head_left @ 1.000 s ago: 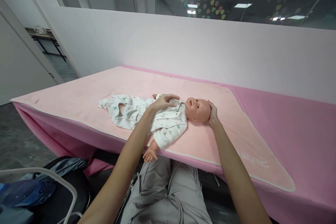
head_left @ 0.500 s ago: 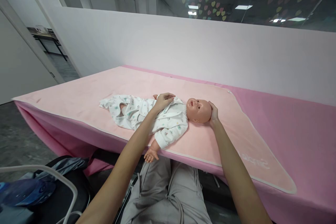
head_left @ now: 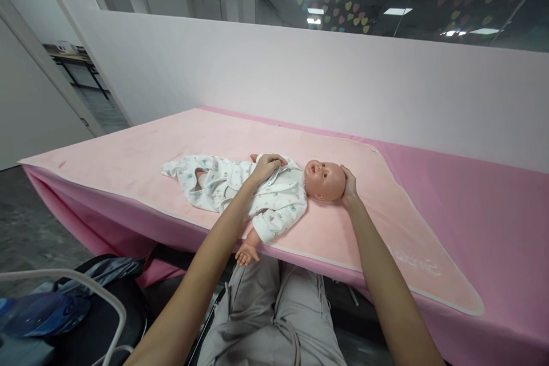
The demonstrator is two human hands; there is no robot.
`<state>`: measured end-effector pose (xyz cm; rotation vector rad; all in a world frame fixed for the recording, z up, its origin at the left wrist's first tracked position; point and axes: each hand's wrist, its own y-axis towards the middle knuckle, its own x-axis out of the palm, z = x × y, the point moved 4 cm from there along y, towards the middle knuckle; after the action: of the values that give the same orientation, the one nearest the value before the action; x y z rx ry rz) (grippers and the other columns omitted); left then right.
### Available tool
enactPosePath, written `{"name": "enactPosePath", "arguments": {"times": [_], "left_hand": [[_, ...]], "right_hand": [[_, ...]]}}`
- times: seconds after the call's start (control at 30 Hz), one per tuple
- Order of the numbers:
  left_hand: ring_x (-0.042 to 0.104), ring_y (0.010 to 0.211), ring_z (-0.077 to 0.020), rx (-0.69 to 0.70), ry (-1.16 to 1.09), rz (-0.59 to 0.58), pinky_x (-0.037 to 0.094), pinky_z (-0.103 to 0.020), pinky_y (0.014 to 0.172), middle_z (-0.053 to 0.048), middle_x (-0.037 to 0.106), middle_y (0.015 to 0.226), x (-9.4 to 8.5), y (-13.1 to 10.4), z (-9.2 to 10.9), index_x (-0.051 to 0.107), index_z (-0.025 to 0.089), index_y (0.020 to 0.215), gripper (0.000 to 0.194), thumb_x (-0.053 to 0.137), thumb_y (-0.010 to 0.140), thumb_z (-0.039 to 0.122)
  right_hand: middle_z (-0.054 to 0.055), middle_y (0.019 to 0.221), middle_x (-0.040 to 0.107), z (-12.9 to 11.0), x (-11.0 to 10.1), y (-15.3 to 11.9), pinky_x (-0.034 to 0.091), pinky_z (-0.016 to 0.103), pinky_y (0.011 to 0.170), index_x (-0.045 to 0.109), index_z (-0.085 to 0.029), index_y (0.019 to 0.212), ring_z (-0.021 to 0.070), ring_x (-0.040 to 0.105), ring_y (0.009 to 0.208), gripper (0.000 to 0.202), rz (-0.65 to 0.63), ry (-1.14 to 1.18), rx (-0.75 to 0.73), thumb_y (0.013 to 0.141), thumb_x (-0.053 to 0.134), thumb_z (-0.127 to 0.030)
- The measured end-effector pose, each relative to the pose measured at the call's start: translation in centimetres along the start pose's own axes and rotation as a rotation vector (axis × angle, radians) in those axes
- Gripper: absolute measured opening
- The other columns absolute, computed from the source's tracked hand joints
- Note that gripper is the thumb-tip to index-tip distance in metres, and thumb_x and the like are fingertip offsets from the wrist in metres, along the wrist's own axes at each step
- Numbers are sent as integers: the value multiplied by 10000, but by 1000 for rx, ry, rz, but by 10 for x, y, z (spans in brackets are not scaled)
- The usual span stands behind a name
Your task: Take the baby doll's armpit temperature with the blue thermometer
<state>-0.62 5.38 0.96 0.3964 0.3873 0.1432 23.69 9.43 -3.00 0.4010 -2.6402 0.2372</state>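
Observation:
A baby doll [head_left: 281, 197] lies on its back on a light pink mat [head_left: 141, 151], its bald head [head_left: 326, 181] to the right. White printed clothes cover its body and legs, and one doll hand [head_left: 247, 253] hangs past the table's front edge. My left hand [head_left: 269, 167] rests on the doll's chest with its fingers stretched out over the cloth. Around the crown of the doll's head curves my right hand [head_left: 349, 183], holding it from the right side; part of those fingers is hidden behind the head.
A darker pink cloth [head_left: 484, 211] covers the table beneath the mat. Behind stands a white wall [head_left: 300, 68] with a window above. At the lower left, a black chair [head_left: 107, 314] holds a blue plastic bottle [head_left: 43, 311].
My left hand has shifted very slightly on the doll's chest, its fingers lying a little lower. The doll and my right hand look the same.

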Motion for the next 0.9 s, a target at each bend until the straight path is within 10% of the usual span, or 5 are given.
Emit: {"name": "enactPosePath", "arguments": {"times": [0.27, 0.53, 0.67, 0.8, 0.9], "left_hand": [[515, 651, -154, -8, 36, 19, 400, -278, 683, -7, 551, 581, -1, -1, -2, 621, 148, 615, 261, 442, 664, 330], [474, 597, -132, 33, 8, 75, 376, -260, 613, 14, 505, 545, -2, -1, -6, 615, 153, 616, 250, 443, 702, 313], [522, 643, -139, 58, 11, 54, 397, -255, 637, 0, 573, 604, 0, 1, -9, 634, 152, 640, 257, 437, 723, 295], [546, 670, -149, 64, -12, 68, 410, -257, 655, -14, 607, 643, 0, 2, -11, 633, 148, 643, 257, 453, 737, 304], [543, 659, -148, 84, -12, 87, 409, -257, 646, -15, 605, 633, -2, 1, -10, 633, 142, 653, 241, 461, 737, 288]], "right_hand": [[70, 805, 709, -8, -15, 7, 533, 344, 704, 645, -181, 804, 221, 666, 779, 451, 159, -71, -115, 783, 424, -574], [-15, 640, 591, -73, -8, -42, 469, 274, 614, 584, -204, 716, 118, 568, 568, 259, 758, -370, -1100, 830, 443, -388], [0, 702, 605, -71, 61, -69, 428, 268, 609, 610, -231, 775, 131, 559, 596, 182, 512, -696, -1154, 833, 472, -335], [6, 599, 552, -25, 128, -48, 403, 279, 665, 520, -236, 605, 157, 555, 630, 181, 17, -1160, -900, 775, 576, -262], [26, 611, 562, 9, 145, -21, 409, 289, 705, 487, -242, 637, 188, 584, 735, 173, -85, -1312, -683, 798, 536, -203]]}}
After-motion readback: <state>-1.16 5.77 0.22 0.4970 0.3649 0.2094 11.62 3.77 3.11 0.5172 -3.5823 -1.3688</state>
